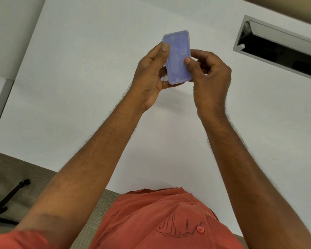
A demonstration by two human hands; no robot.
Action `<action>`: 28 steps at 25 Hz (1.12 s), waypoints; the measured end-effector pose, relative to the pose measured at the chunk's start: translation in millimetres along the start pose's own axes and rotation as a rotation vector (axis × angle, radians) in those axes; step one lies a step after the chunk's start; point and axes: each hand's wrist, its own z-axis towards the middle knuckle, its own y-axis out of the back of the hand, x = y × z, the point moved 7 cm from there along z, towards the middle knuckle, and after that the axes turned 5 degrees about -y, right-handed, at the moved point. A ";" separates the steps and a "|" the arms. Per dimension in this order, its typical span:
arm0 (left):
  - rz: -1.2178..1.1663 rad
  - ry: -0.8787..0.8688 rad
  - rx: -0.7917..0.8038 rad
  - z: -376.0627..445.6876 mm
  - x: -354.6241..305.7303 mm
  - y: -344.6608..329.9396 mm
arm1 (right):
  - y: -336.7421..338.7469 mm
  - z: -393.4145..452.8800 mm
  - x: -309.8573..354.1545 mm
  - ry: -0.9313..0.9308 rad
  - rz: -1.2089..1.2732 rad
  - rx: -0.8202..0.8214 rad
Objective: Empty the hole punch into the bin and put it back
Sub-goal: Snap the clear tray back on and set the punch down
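Observation:
The hole punch [178, 56] is held above the white table [79, 87] with its pale blue-violet plastic base turned up towards me. My left hand [151, 76] wraps around its left side, thumb on the upper left edge. My right hand [208, 76] grips the right edge, thumb pressed on the base. Both hands hold it in the air, upright and slightly tilted. The punch's metal parts are hidden behind the base and my fingers. No bin is in view.
A metal-framed cable slot [280, 49] is recessed in the table at the upper right. Grey carpet and a black chair leg [9, 198] lie at the lower left. A second table edge [0, 101] sits at far left.

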 end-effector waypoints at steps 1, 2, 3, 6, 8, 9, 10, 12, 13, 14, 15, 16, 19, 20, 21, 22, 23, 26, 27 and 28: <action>0.006 -0.004 -0.001 -0.2 -0.1 0.4 | 0.1 -0.3 0.4 0.001 0.001 0.007; 0.013 -0.005 -0.005 -0.3 0.1 1.1 | -0.2 -0.5 0.6 -0.003 0.006 0.019; 0.026 -0.003 -0.013 -0.4 0.5 2.0 | -1.1 -0.8 0.3 -0.016 0.018 0.034; 0.084 0.006 -0.038 -1.9 1.9 3.9 | -5.3 -2.1 -1.5 -0.084 0.085 0.065; 0.104 0.005 -0.031 -4.1 1.2 3.0 | -8.1 -1.3 0.7 -0.112 0.134 0.071; 0.113 0.004 -0.022 -5.2 1.0 2.0 | -9.3 -0.2 2.4 -0.128 0.165 0.076; 0.123 0.007 -0.015 -6.1 0.8 1.1 | -10.8 0.9 3.5 -0.148 0.199 0.084; 0.147 0.011 -0.008 -7.6 1.4 -0.6 | -13.7 3.8 4.8 -0.190 0.251 0.104; 0.153 0.011 -0.004 -8.1 1.7 -1.6 | -14.5 5.4 5.5 -0.201 0.262 0.110; 0.153 0.010 0.003 -8.7 1.6 -2.9 | -14.7 6.9 6.2 -0.206 0.269 0.113; 0.152 0.010 0.011 -9.2 1.0 -4.3 | -14.6 8.6 7.0 -0.209 0.275 0.116; 0.150 0.011 0.017 -9.5 0.3 -5.3 | -14.3 10.4 7.7 -0.213 0.281 0.120; 0.152 0.016 0.015 -9.8 0.3 -5.4 | -13.3 14.9 10.4 -0.200 0.268 0.135; 0.151 0.020 0.011 -9.7 0.7 -5.0 | -13.0 15.2 11.0 -0.190 0.254 0.134; 0.150 0.021 0.009 -9.7 0.9 -4.9 | -12.6 14.9 11.2 -0.183 0.246 0.130; 0.147 0.021 0.009 -10.0 1.1 -5.3 | -12.0 14.3 10.7 -0.178 0.245 0.127; 0.142 0.020 0.008 -10.7 1.0 -5.6 | -11.5 13.4 10.1 -0.172 0.249 0.131; 0.098 0.016 -0.009 -11.6 -1.1 -4.9 | -9.5 6.5 5.6 -0.117 0.201 0.164; 0.078 0.012 -0.016 -10.7 -2.5 -4.2 | -8.1 2.7 2.3 -0.100 0.158 0.161; 0.067 0.007 -0.025 -9.3 -4.5 -3.4 | -6.4 -1.6 -2.2 -0.094 0.121 0.150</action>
